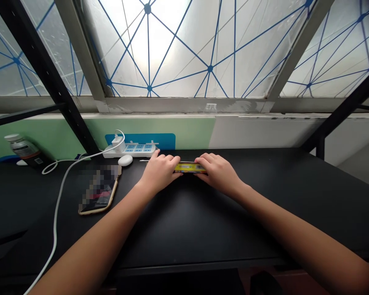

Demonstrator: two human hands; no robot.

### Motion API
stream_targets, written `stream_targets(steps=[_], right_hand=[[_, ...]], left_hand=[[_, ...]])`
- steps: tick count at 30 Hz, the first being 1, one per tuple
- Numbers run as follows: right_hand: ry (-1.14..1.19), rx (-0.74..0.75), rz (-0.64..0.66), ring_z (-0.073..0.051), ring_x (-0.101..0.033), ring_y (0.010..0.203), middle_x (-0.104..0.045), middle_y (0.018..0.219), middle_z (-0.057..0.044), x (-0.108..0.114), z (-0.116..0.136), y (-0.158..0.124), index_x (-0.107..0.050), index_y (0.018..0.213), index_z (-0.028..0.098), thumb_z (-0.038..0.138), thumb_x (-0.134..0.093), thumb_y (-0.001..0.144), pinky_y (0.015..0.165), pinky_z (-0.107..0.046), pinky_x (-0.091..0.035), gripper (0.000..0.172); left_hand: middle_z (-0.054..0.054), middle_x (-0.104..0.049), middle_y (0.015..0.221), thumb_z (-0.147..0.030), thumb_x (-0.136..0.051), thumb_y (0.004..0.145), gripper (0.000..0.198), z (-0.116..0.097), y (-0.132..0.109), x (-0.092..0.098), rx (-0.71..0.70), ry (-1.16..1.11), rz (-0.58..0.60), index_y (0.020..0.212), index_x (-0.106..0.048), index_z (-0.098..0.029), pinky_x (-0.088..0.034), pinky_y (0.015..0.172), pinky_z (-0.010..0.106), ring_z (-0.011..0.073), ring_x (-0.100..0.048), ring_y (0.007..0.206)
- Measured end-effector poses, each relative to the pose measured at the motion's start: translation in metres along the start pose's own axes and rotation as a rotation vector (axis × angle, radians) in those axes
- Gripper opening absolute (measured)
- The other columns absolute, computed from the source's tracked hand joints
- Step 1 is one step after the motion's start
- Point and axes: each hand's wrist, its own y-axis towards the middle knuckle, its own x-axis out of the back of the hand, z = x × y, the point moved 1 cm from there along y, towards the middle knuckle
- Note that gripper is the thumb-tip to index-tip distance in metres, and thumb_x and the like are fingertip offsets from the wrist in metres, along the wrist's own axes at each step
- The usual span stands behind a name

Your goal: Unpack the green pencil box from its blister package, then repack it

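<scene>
Lying long axis crosswise between left hand point(161, 169) and right hand point(219, 171): slim yellow box point(190, 167), fingers point(175, 159) grasping opposite ends, neither hand nearer.

Your black surface point(184, 229) carries a phone point(101, 192), a white oval object point(125, 160), a power strip point(130, 152) and a bottle point(27, 150).

Left grip point(160, 170) and right grip point(220, 172) hold one yellow pack point(189, 167).

Smooth, near-matt desk point(184, 233) and smooth plastic power strip point(110, 154)
</scene>
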Motion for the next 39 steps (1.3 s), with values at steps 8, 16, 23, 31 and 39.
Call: stream_targets(steps=[8,16,23,31,39], right_hand=[[0.082,0.081,0.064,-0.031,-0.063,0.114,-0.068,0.128,-0.014,-0.007,0.014,-0.003,-0.060,0.124,0.017,0.029,-0.066,0.091,0.095,-0.044,-0.049,0.036],[0.224,0.152,0.163,-0.036,-0.048,0.137,-0.052,0.148,-0.020,-0.019,0.028,-0.003,-0.050,0.143,0.014,0.047,-0.063,0.092,0.111,-0.053,-0.041,0.062],[0.312,0.073,0.375,-0.033,-0.035,0.146,-0.038,0.158,-0.014,-0.008,0.020,0.000,-0.042,0.152,0.021,0.057,-0.059,0.093,0.117,-0.054,-0.032,0.071],[0.458,-0.117,0.643,-0.033,-0.061,0.124,-0.069,0.131,-0.005,0.036,-0.032,-0.004,-0.073,0.121,0.029,0.063,-0.044,0.096,0.099,-0.043,-0.048,0.051],[0.263,-0.008,0.293,-0.034,-0.051,0.133,-0.053,0.149,-0.013,-0.003,0.004,0.000,-0.058,0.138,0.025,0.060,-0.049,0.096,0.108,-0.050,-0.039,0.055]], left_hand=[[0.008,-0.071,0.096,-0.057,-0.073,0.082,0.043,-0.008,0.000,0.003,-0.050,-0.006,0.060,0.100,-0.068,-0.019,-0.045,0.079,0.038,0.0288,-0.066,0.092],[0.010,-0.057,0.143,-0.068,-0.060,0.085,0.074,0.002,-0.002,-0.008,-0.027,-0.228,0.121,0.145,-0.046,-0.026,-0.036,0.108,0.045,0.0305,-0.050,0.131],[0.013,-0.028,0.164,-0.089,-0.031,0.081,0.099,0.017,-0.004,-0.022,0.170,-0.300,0.389,0.155,-0.033,-0.024,-0.015,0.117,0.063,0.0373,-0.018,0.151],[0.009,-0.022,0.166,-0.091,-0.029,0.078,0.103,0.015,-0.003,-0.019,0.232,-0.312,0.439,0.158,-0.027,-0.026,-0.009,0.117,0.066,0.0376,-0.014,0.152],[0.009,-0.013,0.167,-0.085,-0.019,0.086,0.095,0.007,-0.005,-0.026,0.266,-0.315,0.424,0.160,-0.017,-0.027,-0.008,0.116,0.069,0.0345,-0.010,0.154]])
